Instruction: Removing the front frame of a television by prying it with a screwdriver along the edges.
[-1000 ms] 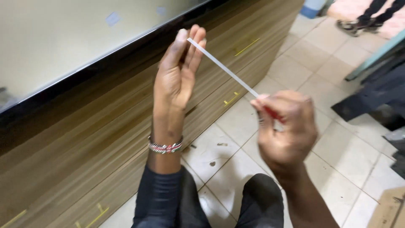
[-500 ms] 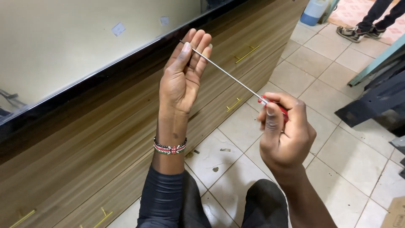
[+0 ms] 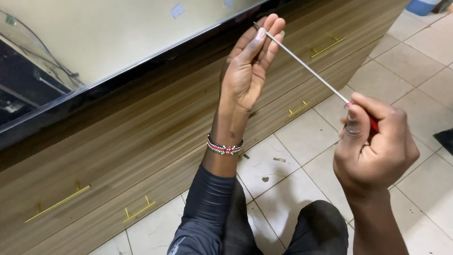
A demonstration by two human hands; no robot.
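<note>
A long screwdriver with a thin metal shaft and a red handle runs from upper left to lower right. My right hand is closed around the red handle at the right. My left hand is raised at the centre, palm towards me, and its fingertips pinch the shaft near the tip. A beaded bracelet circles my left wrist above a dark sleeve.
A wooden cabinet with brass drawer handles runs along the left under a dark-edged glass top. Pale floor tiles with small debris lie below, and my dark-trousered knees are at the bottom.
The view has shifted right and down over the cabinet. Both hands keep hold of the screwdriver, and my right hand has dropped lower and farther right.
</note>
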